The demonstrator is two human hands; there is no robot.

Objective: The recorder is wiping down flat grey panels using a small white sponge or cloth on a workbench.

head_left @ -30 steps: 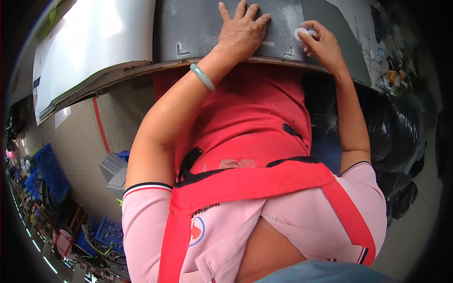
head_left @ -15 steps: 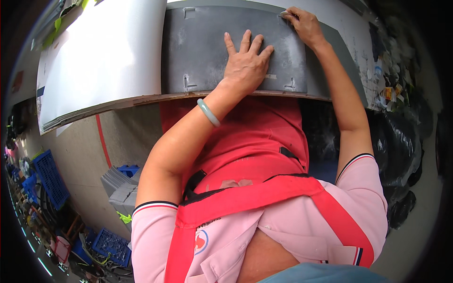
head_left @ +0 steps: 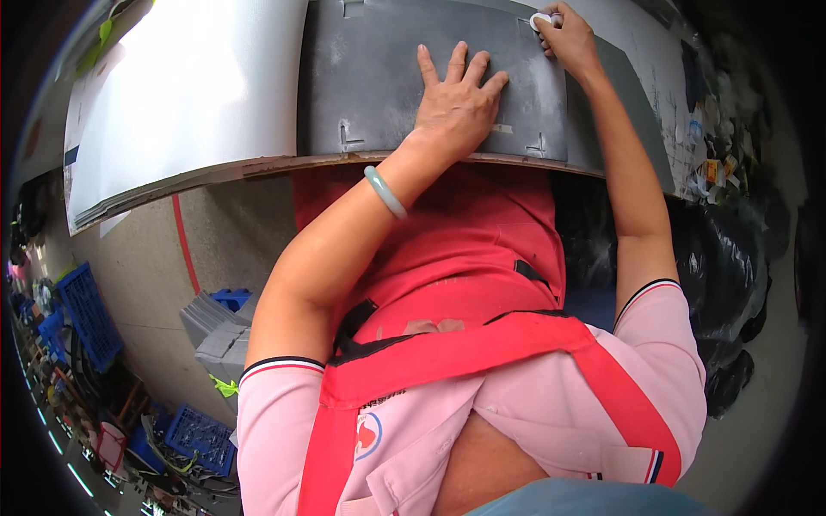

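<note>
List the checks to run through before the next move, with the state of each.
1. Left hand laid on the dark panel, fingers spread: ok.
2. White disc gripped in the fingers of the right hand: ok.
3. Right hand at the panel's far right corner: ok.
4. Disc touching the panel's surface: cannot tell from this angle.
5. Both near corner marks uncovered, left and right: ok.
6. Bangle on the left wrist clear of the panel: ok, it sits short of the table edge.
</note>
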